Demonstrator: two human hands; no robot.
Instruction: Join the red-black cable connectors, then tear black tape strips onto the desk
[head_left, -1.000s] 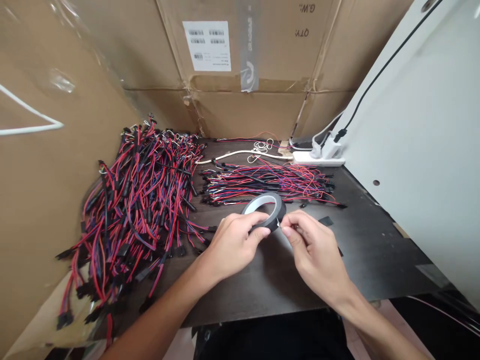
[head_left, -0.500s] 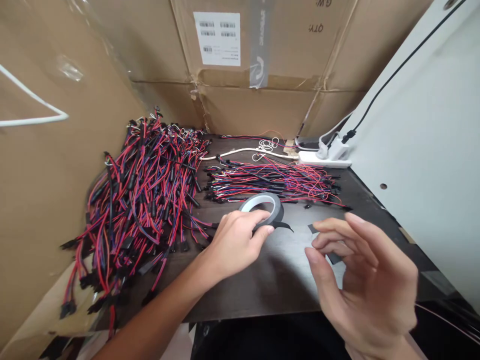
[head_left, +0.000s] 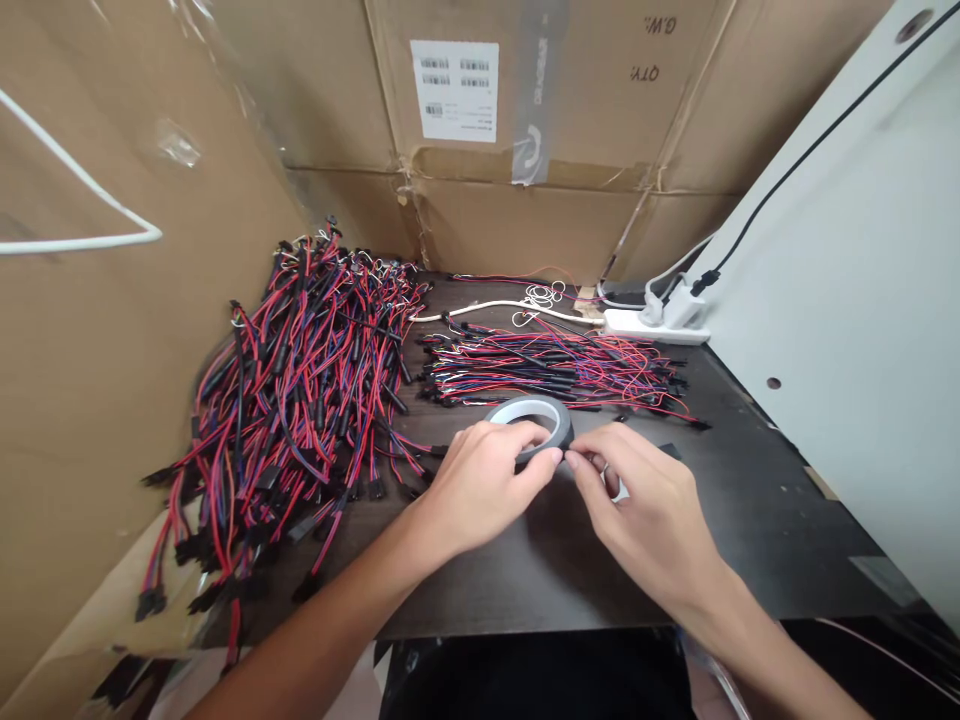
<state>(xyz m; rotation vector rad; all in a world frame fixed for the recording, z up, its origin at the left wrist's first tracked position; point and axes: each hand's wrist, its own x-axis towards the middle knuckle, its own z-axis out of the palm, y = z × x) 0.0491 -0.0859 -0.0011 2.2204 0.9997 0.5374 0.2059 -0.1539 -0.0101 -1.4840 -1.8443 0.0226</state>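
A roll of black tape [head_left: 561, 425] with a pale inner core is held up above the dark table. My left hand [head_left: 487, 480] is closed on it, thumb and fingers gripping the near side of the ring. Right beside it my right hand [head_left: 645, 500] pinches at the roll's edge, where the tape's free end was; the fingertips cover that end now. Behind the right hand's knuckles a small dark piece [head_left: 670, 450] shows, mostly hidden, and I cannot tell what it is attached to.
A big heap of red, blue and black wire cables [head_left: 307, 390] lies at left. Beyond the roll is a flatter bundle of similar cables [head_left: 555, 365]. A white power strip [head_left: 656, 325] sits at back right. Cardboard [head_left: 510, 220] walls the back, a white panel [head_left: 840, 250] the right.
My right hand has moved left, from apart with curled fingers to the tape roll, and now pinches the tape end. The left hand keeps hold of the roll. The view has shifted slightly.
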